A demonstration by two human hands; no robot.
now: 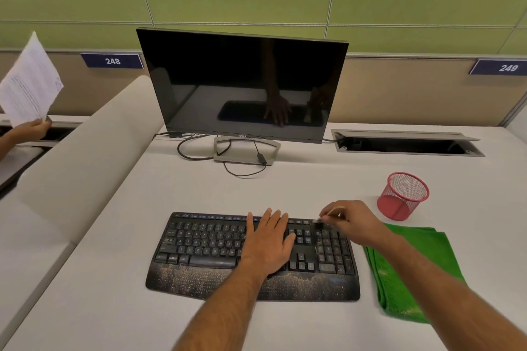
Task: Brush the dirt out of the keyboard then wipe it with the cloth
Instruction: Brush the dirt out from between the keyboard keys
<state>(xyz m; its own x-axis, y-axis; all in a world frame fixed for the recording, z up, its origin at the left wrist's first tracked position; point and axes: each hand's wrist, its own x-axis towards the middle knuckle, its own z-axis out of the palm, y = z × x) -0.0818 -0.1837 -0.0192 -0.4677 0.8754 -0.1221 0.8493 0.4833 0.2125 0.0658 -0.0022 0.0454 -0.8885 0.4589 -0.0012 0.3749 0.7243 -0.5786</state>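
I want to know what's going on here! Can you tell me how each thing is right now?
Black keyboard: flat on desk, wrist rest speckled with dirt.
Small brush: bristles on number pad.
Right hand: pinches the brush.
Left hand: flat on keys.
Green cloth: folded, untouched.
Red mesh cup: upright.
Black monitor: off.

One keyboard (pixel 251 253), two number signs (pixel 112 61)

Dark Dell monitor (pixel 242 85) on a white desk (pixel 114 308), cables (pixel 199 151) looped around its stand. Red mesh pen cup (pixel 403 196) at right, open cable hatch (pixel 407 142) behind. Desk labels 248 (pixel 112 61) and 249 (pixel 508 67) on the partition. Printed sheet (pixel 30 84) held up at far left.
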